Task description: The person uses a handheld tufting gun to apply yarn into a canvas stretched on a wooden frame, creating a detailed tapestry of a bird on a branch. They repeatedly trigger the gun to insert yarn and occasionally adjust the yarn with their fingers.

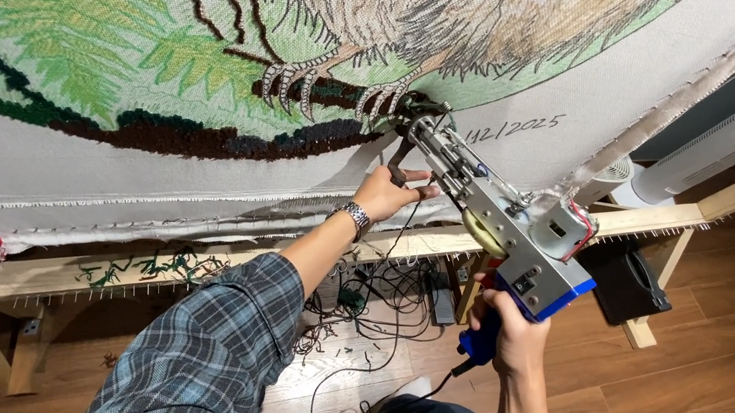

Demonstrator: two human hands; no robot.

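- Here, the tufting gun (pixel 493 222) sits near the frame's centre, its needle tip pressed against the stretched cloth (pixel 195 179) at about 11 o'clock from the gun's body, just under the bird's claws.
- The right hand (pixel 505 332) is wrapped tight around the blue pistol grip at 6 o'clock of the gun; the left hand (pixel 389 192) curls around the front handle at 9 o'clock.
- Judging by its metal body and motor, it looks rigid and fairly heavy; both handles seem the sound places to hold.
- Handwritten dark marks lie on the cloth at 12 o'clock of the gun; a small pale label sits on its side plate.
- A cable trails to the wooden floor (pixel 707 359).
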